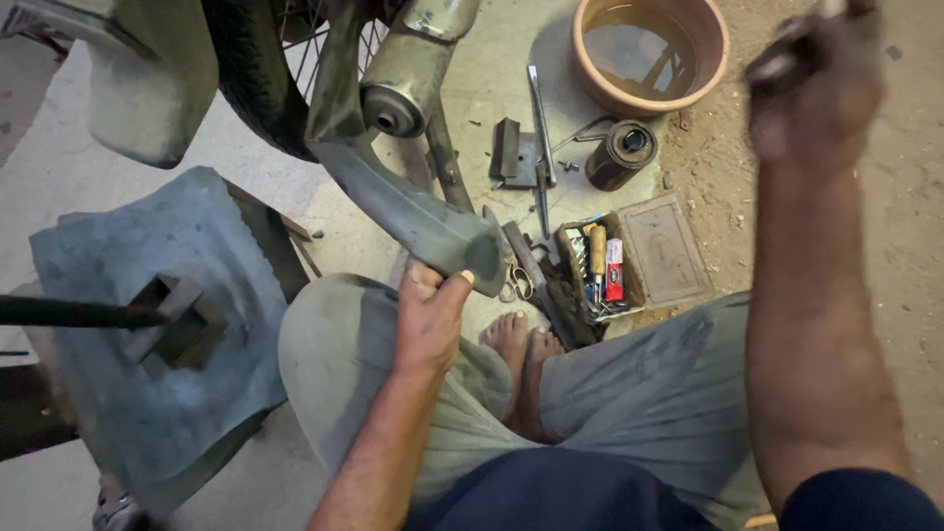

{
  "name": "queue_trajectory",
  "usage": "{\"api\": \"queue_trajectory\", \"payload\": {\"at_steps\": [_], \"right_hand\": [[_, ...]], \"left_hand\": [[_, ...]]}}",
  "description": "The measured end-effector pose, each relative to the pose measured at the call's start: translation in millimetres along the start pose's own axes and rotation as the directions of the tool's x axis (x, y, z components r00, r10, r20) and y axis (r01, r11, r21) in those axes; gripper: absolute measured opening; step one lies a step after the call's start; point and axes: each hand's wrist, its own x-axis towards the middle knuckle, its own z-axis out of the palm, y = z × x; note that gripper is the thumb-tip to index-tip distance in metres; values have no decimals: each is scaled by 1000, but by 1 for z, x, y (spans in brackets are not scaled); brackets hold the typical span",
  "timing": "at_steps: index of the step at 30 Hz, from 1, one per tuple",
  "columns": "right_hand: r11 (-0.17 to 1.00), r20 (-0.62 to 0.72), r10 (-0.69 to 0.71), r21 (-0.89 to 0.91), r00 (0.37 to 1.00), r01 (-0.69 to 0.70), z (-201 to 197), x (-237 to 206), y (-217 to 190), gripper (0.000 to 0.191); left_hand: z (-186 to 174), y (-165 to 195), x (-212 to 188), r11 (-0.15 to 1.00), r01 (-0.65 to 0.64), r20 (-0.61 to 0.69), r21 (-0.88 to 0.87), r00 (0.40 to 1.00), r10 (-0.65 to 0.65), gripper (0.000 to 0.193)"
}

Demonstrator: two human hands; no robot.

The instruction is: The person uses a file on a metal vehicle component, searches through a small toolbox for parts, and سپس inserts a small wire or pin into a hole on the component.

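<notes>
Fingers (425,280) of the left hand (430,320) curl around the lower end of a dull grey-green, curved metal bracket (408,206), with the thumb pressed on its flared tip. That bracket rises toward a worn cylindrical exhaust pipe (403,84) and a black spoked motorcycle wheel (258,74) at the top left. Raised high at the upper right, the right hand (811,93) is blurred; its fingers are closed on a dark tool (787,54) too smeared to identify. Seen from above, the person sits with bare feet (521,344) together on the concrete floor (492,108), wearing grey trousers. Just beyond the feet lies a small open box of hand tools (597,270), including an orange-handled one. Farther off stand a dark round tin (621,152), a flat metal bar (539,128) and a terracotta-coloured basin holding murky water (651,54). At the left, a grey cloth (162,324) covers a low support.
</notes>
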Motion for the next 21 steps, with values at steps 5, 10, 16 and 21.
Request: {"api": "queue_trajectory", "payload": {"at_steps": [5, 10, 16, 21], "right_hand": [[789, -44, 502, -386, 864, -478, 59, -117, 53, 23], [704, 183, 634, -540, 751, -462, 88, -191, 89, 21], [762, 258, 587, -496, 768, -416, 84, -209, 106, 16], [753, 229, 579, -518, 783, -405, 84, -212, 108, 16]], "left_hand": [[2, 7, -3, 998, 31, 40, 52, 999, -33, 48], [0, 5, -4, 999, -7, 48, 45, 999, 5, 38], [0, 7, -3, 998, 40, 11, -40, 999, -39, 38], [1, 9, -3, 1000, 25, 4, 1, 1000, -25, 34]]}}
